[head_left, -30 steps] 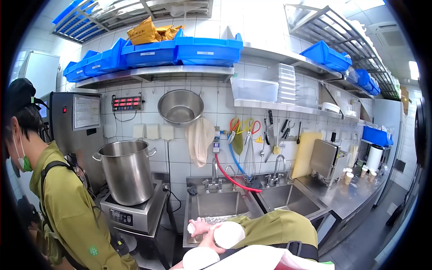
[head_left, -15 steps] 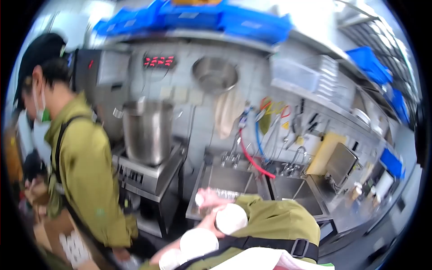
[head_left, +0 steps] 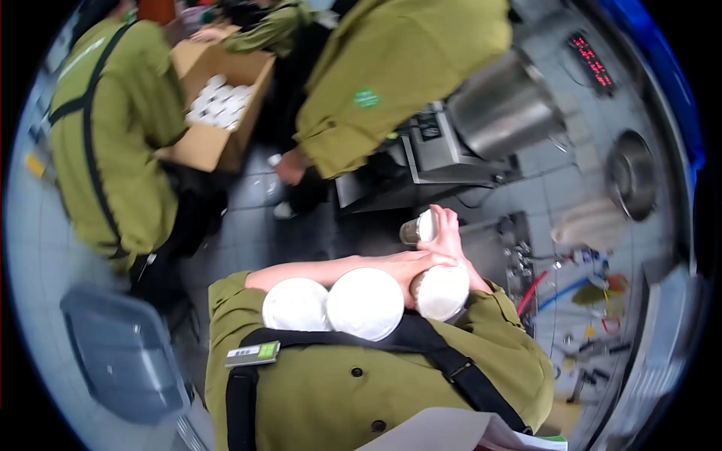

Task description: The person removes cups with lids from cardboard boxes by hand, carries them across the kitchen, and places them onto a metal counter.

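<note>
My left forearm lies across my chest, with a white-lidded cup (head_left: 295, 304) and another white-lidded cup (head_left: 365, 304) held between it and my body. At the end of that arm, my left hand (head_left: 421, 263) is closed round a third white-lidded cup (head_left: 442, 293). My right hand (head_left: 449, 239) reaches out just beyond it, its fingers round a smaller cup (head_left: 420, 228) with a white lid and a darker side. The lower parts of the cups at my chest are hidden.
At the upper left, a person (head_left: 113, 135) is beside an open cardboard box (head_left: 256, 83) of white-topped items. Another person (head_left: 398, 68) stands ahead, near a large steel pot (head_left: 504, 105) on a cooker. A grey bin (head_left: 124, 353) is at lower left; sinks are at right.
The view has swung left and down, so the box and more people show, and the sinks and pot have shifted right. Both hands still hold cups.
</note>
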A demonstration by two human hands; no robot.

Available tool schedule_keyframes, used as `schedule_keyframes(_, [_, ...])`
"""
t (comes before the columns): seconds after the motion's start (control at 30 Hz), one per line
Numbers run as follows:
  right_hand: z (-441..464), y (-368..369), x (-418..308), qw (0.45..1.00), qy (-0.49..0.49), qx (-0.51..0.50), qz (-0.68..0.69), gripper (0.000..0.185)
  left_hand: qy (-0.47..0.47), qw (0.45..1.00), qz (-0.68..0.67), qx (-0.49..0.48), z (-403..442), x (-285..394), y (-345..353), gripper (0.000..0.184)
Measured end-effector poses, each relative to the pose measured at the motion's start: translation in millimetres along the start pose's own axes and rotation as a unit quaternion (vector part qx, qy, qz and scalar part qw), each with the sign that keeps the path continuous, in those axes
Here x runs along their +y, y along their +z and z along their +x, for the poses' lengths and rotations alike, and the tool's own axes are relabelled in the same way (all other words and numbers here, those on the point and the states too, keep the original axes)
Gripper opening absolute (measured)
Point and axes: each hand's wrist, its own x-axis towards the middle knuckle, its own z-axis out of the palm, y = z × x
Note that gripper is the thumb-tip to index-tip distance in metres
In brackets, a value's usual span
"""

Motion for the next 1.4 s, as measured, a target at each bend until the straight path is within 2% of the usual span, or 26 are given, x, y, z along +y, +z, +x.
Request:
schedule_keyframes(0.03, [4.7,3.4,-13.6,1.000,-0.017,-0.023,0.003,0.084,0.038,0.998,0.020,0.036,-2.7,-1.8,-1.9,0.097])
schedule_keyframes(0.1, [14.9,19.0,-30.2,0.996,-0.078,-0.034,0.013,0.084,0.017,0.997,0.055,0.056,-14.5,5.0,-9.8,0.098])
schedule_keyframes(0.2, [29.3,36.6,-58.7,0.989,-0.124,-0.073,0.044,0.083,0.053,0.989,0.085,0.111,-25.7,5.3,-11.5,0.099])
schedule_keyframes(0.53, [49.8,90.3,-121.4,0.955,-0.259,-0.129,0.072,0.071,-0.026,0.964,0.154,0.213,-61.8,33.6,-16.2,0.101])
schedule_keyframes(0.67, [45.5,99.3,-147.3,0.945,-0.282,-0.150,0.067,0.069,-0.032,0.949,0.190,0.251,-79.7,45.5,-14.2,0.102])
schedule_keyframes(0.73, [40.9,102.9,-157.3,0.944,-0.284,-0.155,0.065,0.070,-0.048,0.947,0.189,0.256,-86.3,52.2,-13.0,0.103])
schedule_keyframes(1.0, [25.7,120.8,-182.4,0.952,-0.253,-0.164,0.058,0.074,-0.015,0.944,0.189,0.270,-112.1,68.8,-5.2,0.101])
schedule_keyframes(1.13, [22.0,136.4,-173.4,0.964,-0.213,-0.146,0.060,0.074,-0.025,0.944,0.198,0.261,-115.6,73.1,-10.4,0.101])
schedule_keyframes(1.23, [25.1,141.6,-167.3,0.971,-0.190,-0.142,0.037,0.075,0.000,0.944,0.201,0.261,-115.4,72.6,-15.3,0.101])
schedule_keyframes(1.4, [41.5,150.1,-152.1,0.972,-0.188,-0.135,0.037,0.078,-0.003,0.939,0.205,0.278,-118.7,66.0,-26.4,0.101])
